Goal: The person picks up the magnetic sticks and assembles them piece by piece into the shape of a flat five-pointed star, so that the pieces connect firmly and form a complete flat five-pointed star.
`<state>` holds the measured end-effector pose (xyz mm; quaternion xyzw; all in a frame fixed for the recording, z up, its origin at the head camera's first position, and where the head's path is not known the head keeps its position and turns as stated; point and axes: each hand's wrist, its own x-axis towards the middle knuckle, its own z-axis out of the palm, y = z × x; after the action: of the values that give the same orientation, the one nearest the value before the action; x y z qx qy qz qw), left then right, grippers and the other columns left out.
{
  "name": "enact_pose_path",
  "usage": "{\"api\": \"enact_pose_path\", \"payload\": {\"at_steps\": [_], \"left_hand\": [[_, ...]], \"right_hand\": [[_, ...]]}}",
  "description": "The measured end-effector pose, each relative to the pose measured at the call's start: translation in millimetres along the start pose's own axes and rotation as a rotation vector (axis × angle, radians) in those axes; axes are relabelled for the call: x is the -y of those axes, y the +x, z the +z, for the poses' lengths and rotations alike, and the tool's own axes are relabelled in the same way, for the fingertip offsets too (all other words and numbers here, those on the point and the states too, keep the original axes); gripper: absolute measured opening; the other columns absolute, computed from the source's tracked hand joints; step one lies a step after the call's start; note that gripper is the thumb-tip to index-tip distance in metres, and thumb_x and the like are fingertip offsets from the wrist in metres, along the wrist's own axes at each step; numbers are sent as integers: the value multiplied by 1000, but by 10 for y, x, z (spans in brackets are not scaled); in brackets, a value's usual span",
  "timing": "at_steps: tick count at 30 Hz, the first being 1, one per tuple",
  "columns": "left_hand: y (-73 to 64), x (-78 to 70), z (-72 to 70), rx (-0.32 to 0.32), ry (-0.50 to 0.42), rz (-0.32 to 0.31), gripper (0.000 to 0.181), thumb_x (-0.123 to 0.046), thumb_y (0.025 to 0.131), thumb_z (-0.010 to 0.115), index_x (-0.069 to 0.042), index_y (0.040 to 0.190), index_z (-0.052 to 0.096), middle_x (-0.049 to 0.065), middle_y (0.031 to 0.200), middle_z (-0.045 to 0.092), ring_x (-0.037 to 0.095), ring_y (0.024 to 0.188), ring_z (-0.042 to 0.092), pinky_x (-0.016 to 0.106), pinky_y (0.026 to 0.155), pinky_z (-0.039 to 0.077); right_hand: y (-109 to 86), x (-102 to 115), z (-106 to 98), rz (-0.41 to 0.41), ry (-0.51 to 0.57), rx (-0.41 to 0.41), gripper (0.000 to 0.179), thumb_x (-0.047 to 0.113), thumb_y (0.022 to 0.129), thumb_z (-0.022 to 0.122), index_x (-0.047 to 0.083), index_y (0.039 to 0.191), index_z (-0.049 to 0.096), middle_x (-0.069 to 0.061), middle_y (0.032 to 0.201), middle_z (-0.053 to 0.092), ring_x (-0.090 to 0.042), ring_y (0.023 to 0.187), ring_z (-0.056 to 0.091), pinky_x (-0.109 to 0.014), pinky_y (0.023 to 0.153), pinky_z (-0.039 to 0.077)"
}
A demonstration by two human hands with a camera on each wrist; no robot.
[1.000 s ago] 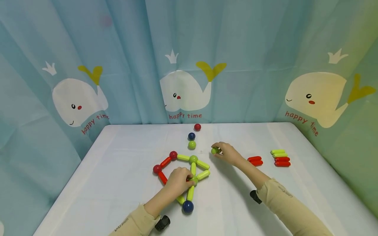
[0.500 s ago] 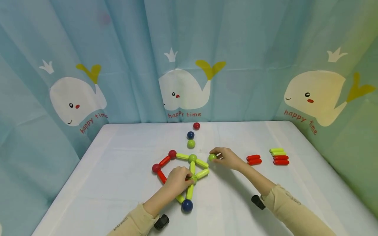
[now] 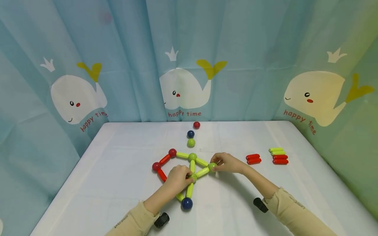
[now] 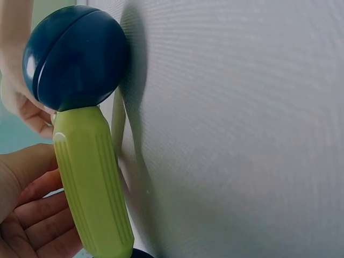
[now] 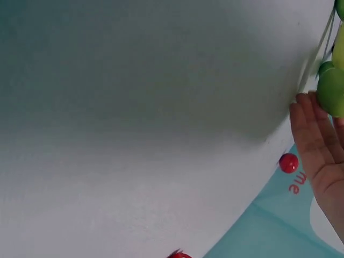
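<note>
A pale blue-green fabric curtain hangs in vertical folds behind the white, round-cornered counter and along both its sides. Three white printed cartoon whales with mustard-yellow tail fins span it, a small white crown above each and red "happy time" lettering below. Soft light falls over everything, the curtain's right side looking yellower and greener

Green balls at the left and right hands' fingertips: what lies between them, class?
A green rod, lying at a slant, shows between them in the head view.
</note>
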<state>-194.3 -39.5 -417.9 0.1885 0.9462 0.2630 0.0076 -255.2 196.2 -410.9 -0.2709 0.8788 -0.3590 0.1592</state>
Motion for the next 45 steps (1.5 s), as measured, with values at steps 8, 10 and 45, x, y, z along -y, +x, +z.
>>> {"api": "enact_pose_path", "payload": {"at_steps": [8, 10, 45], "left_hand": [[-2, 8, 9, 10, 18, -8, 22, -18, 79, 75, -11, 63, 61, -6, 57, 45, 8, 58, 39, 18, 54, 33], [-5, 2, 10, 9, 40, -4, 17, -18, 80, 74, -11, 67, 65, -6, 58, 47, 8, 57, 40, 19, 54, 33], [-305, 84, -73, 267, 77, 68, 70, -26, 78, 76, -6, 137, 45, 12, 137, 52, 31, 128, 48, 57, 108, 30]], "right_hand": [[4, 17, 58, -22, 14, 13, 23, 8, 86, 67, -5, 103, 59, -19, 102, 65, -24, 92, 62, -33, 82, 52], [7, 26, 67, -18, 2, 11, 22, 7, 85, 68, -5, 102, 59, -19, 103, 65, -24, 91, 62, -31, 80, 52], [-235, 54, 144, -52, -27, 52, 23, 14, 84, 70, 0, 99, 59, -12, 106, 63, -30, 106, 57, -43, 93, 49]]}}
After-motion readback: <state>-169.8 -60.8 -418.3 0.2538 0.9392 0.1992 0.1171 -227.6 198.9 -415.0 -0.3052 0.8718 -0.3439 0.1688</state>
